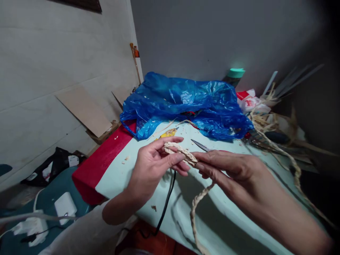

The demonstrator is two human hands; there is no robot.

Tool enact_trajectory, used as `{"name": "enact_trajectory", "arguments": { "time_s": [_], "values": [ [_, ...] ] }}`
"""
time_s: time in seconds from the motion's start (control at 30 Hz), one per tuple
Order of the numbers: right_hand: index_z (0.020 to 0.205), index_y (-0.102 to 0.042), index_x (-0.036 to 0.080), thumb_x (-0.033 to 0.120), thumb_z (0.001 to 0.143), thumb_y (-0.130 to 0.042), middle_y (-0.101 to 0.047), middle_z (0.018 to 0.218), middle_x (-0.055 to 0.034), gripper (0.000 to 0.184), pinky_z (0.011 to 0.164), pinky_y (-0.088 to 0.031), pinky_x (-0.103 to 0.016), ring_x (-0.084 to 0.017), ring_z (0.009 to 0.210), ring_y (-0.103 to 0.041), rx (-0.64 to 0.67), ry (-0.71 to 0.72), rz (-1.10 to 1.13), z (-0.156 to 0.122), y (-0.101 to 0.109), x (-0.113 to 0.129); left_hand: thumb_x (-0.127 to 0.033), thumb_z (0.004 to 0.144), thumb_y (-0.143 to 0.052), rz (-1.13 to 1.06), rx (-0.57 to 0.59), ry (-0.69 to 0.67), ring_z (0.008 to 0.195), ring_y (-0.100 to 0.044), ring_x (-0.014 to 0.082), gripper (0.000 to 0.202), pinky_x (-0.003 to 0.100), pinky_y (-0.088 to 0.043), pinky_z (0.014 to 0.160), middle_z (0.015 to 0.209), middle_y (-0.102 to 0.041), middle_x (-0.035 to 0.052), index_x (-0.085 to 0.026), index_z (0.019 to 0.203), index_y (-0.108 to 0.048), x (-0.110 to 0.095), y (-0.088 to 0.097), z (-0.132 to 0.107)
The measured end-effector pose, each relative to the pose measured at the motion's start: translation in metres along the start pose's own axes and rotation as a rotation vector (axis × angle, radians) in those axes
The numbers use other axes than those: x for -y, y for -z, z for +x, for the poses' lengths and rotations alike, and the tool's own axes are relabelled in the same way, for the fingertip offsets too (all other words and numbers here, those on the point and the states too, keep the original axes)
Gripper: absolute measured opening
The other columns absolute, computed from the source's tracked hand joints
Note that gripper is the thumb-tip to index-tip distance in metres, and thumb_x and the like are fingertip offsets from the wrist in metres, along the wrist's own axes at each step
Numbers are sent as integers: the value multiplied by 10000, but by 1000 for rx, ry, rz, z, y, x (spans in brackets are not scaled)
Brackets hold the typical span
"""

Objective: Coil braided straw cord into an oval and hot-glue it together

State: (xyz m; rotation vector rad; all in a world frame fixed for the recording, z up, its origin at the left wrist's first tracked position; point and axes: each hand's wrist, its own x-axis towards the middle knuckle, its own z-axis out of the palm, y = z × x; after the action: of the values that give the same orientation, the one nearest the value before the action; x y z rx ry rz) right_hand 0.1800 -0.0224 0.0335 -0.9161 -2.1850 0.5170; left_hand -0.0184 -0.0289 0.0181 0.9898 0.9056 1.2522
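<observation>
At the far lower left of the frame, white plugs (34,226) and a white box (65,207) sit on a dark green stool (61,184). Above them, at the left, lies a black bag (50,168) with pale labels. Further up, a cardboard sheet (85,109) leans against the wall. Next to the right is a red cloth (106,156), along the left side of the pale green tabletop (117,184).

Just left of the frame's centre, the left hand (156,159) holds the braid (182,153) between thumb and fingers. The braid is at the centre of the frame, doubled into a short, thick, pale bundle between the two hands. Behind it lie a yellow item (167,134), partly hidden, and, in the upper middle, a crumpled blue bag (183,95). A black cable (168,202) runs down below the left hand.

Right of centre, a pointed blade (199,144) shows just beyond the right hand (231,170), which pinches the braid's right end, its fingers closed. A twisted cord (195,209) hangs beneath that hand to the bottom edge.

At the upper right stands a bottle with a mint cap (236,73); a red-and-white packet (252,101) and straw strips (278,122) lie beside it, and another cord length (294,166) trails down the right side.
</observation>
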Motion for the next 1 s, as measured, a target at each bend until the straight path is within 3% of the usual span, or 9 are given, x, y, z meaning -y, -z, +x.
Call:
{"name": "enact_trajectory", "arguments": {
  "time_s": [0.1,0.17,0.33,0.5,0.67,0.87,1.0],
  "values": [
    [1104,-794,244,121,947,-598,-776,868,-14,280,593,-577,-228,-166,682,-729,58,-50,30,-1,2,-8,-156,792,-803,133,24,-3,586,-747,162,531,229,-617,584,707,-771,-5,-196,1299,-652,-5,5,4],
    [1033,-800,246,121,953,-582,-753,816,2,264,543,-537,-219,-142,627,-691,53,-65,51,-2,0,-12,-158,827,-757,199,59,-12,601,-757,160,428,223,-623,608,700,-782,-5,-206,1250,-707,-5,6,7],
    [834,-742,222,109,943,-567,-704,735,30,236,483,-455,-234,-112,563,-622,44,-47,19,-5,-6,-17,-195,886,-698,220,58,18,618,-775,172,111,216,-618,614,665,-793,4,-202,919,-804,1,9,13],
    [981,-780,263,124,960,-546,-704,736,45,273,509,-477,-227,-110,599,-644,55,-126,109,-9,-12,-23,-160,834,-742,211,3,130,569,-757,161,40,209,-605,612,623,-784,6,-187,838,-771,4,5,12],
    [1087,-792,264,170,984,-537,-726,772,4,290,540,-500,-228,-146,652,-675,118,-184,195,-10,-11,-26,-138,796,-773,268,-67,143,587,-764,161,49,198,-615,605,633,-784,7,-169,830,-758,7,1,11],
    [1110,-794,216,347,1009,-540,-735,840,-49,303,643,-511,-252,-177,733,-668,302,-415,441,-6,-6,-27,-187,808,-789,304,-30,148,594,-772,177,56,206,-627,607,615,-779,15,-153,828,-750,8,6,13],
    [1127,-768,182,430,960,-609,-706,757,-31,339,625,-509,-232,-152,690,-647,333,-586,703,-4,-4,-28,-171,809,-779,325,-56,125,586,-766,160,21,180,-611,601,606,-778,9,-159,813,-762,7,9,12]
  ]
}}
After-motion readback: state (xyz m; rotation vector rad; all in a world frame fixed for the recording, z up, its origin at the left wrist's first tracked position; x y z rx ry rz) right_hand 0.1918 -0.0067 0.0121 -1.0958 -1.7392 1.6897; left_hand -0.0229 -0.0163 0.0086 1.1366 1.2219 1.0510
